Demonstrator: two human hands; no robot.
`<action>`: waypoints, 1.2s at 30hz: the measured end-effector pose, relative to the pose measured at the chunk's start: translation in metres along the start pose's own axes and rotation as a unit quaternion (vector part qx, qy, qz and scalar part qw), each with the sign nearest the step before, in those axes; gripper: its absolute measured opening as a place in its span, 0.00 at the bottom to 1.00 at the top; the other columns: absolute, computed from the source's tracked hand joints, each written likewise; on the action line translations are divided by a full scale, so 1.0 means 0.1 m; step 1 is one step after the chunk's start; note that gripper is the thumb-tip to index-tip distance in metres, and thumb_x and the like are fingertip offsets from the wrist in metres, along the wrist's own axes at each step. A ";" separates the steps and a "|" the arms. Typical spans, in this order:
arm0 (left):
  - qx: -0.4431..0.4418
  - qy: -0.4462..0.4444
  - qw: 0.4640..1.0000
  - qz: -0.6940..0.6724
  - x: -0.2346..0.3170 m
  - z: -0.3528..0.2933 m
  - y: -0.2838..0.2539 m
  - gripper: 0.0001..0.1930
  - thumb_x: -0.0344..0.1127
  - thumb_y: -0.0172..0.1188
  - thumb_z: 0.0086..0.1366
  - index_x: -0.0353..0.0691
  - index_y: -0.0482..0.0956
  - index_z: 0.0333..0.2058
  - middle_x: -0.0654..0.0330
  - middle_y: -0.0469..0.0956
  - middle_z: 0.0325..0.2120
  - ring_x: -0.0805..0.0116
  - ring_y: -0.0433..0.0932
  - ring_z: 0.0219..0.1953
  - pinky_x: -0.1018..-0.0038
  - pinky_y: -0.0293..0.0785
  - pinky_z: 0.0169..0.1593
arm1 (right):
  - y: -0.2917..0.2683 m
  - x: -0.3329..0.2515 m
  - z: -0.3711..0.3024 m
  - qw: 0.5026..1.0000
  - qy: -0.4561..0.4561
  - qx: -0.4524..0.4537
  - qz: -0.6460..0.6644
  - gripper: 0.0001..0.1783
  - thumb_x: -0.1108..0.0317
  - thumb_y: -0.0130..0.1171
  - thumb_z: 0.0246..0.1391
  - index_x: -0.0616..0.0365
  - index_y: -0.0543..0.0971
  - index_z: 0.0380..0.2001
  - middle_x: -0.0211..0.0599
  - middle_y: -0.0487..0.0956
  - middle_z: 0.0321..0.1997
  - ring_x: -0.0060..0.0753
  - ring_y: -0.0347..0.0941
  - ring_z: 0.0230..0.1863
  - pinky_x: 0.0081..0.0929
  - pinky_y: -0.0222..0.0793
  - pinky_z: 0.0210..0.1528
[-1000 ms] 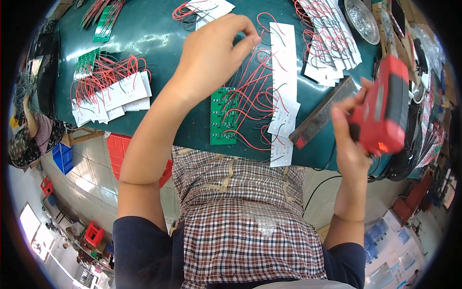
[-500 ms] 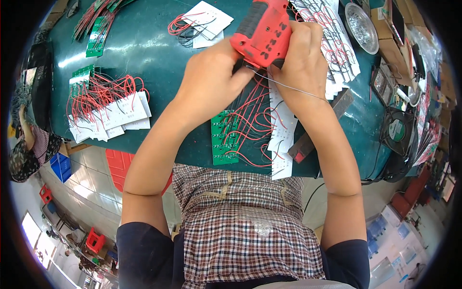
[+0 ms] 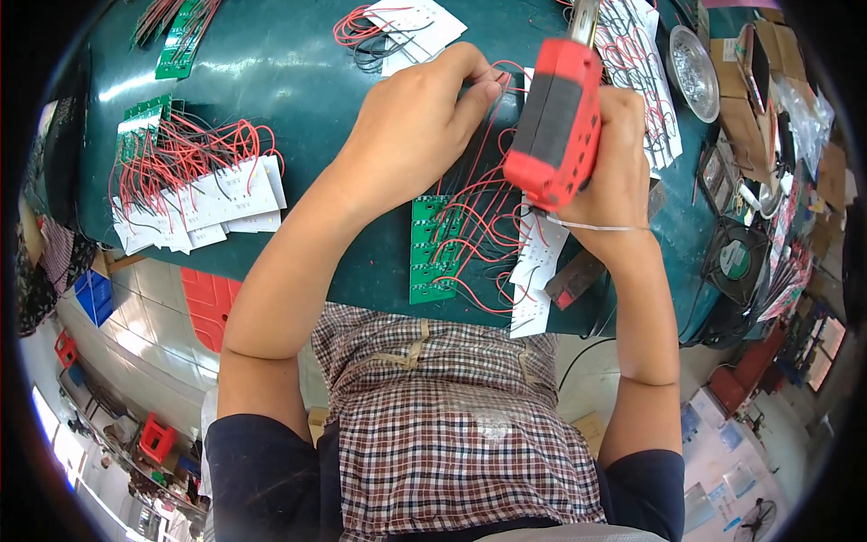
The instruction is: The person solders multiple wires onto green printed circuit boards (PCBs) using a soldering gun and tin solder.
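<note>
My right hand (image 3: 621,135) is wrapped round a red-and-black handheld power tool (image 3: 555,122) with a shiny metal tip at its far end. To the left of the tool, my left hand (image 3: 433,117) pinches the ends of thin red and black wires (image 3: 502,79) between thumb and forefinger. Below both hands lies a green circuit board strip (image 3: 433,248), its red and black wires (image 3: 479,226) looping right to overlapping white cards (image 3: 539,257). The tool partly covers the upper cards and wires.
Bundled boards, wires and white cards (image 3: 208,203) lie at left on the green table (image 3: 307,126). More wired cards (image 3: 433,23) are at the back. A dark bar (image 3: 575,278), a metal bowl (image 3: 694,74) and a small fan (image 3: 736,248) sit at right.
The tool has swung right and nearer, now in my right hand alone. My left hand has moved off it to the wire ends. My view has shifted slightly.
</note>
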State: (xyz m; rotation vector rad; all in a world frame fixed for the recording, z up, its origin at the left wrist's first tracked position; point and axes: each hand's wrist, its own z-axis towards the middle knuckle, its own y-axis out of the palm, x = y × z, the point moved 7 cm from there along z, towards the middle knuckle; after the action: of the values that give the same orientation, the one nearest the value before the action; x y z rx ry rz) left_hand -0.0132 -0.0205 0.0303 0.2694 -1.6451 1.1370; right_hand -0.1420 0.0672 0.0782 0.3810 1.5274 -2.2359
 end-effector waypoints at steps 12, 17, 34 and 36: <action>-0.022 -0.112 0.951 -0.287 -0.06 -0.01 0.09 0.07 0.35 0.58 0.64 0.38 0.77 0.37 0.66 0.78 0.23 0.82 0.73 0.19 0.86 0.67 0.22 | 0.03 -0.09 -0.31 0.999 0.004 -0.035 0.026 0.36 0.75 0.71 0.29 0.60 0.64 0.44 0.46 0.66 0.45 0.49 0.72 0.37 0.37 0.73 0.28; -0.003 -0.013 1.000 0.022 0.04 0.12 0.11 0.09 0.36 0.61 0.56 0.35 0.80 0.27 0.56 0.79 0.19 0.62 0.80 0.22 0.69 0.74 0.30 | 0.07 -0.06 -0.34 0.998 0.004 -0.041 0.040 0.37 0.75 0.71 0.29 0.59 0.63 0.46 0.46 0.66 0.47 0.49 0.72 0.38 0.37 0.73 0.29; 0.020 0.012 0.994 0.102 0.02 0.12 0.14 0.07 0.35 0.58 0.55 0.38 0.80 0.25 0.53 0.80 0.21 0.53 0.79 0.27 0.61 0.74 0.33 | -0.45 -0.03 -0.87 0.898 0.335 0.082 0.274 0.28 0.73 0.60 0.53 0.64 0.66 0.56 0.38 0.76 0.44 0.24 0.72 0.33 0.23 0.68 0.30; 0.018 0.004 0.995 0.100 0.01 0.11 0.14 0.07 0.35 0.58 0.55 0.38 0.80 0.25 0.53 0.80 0.21 0.53 0.79 0.27 0.61 0.74 0.33 | -0.46 -0.02 -0.99 0.863 0.380 0.083 0.322 0.28 0.74 0.60 0.52 0.65 0.66 0.56 0.39 0.76 0.44 0.22 0.71 0.27 0.21 0.67 0.26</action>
State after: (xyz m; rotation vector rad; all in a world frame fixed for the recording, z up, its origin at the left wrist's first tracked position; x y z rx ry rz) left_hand -0.0296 -0.0216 0.0240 0.1252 -1.6727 1.3175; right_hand -0.1624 0.1744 0.0807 1.7073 1.2163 -1.7209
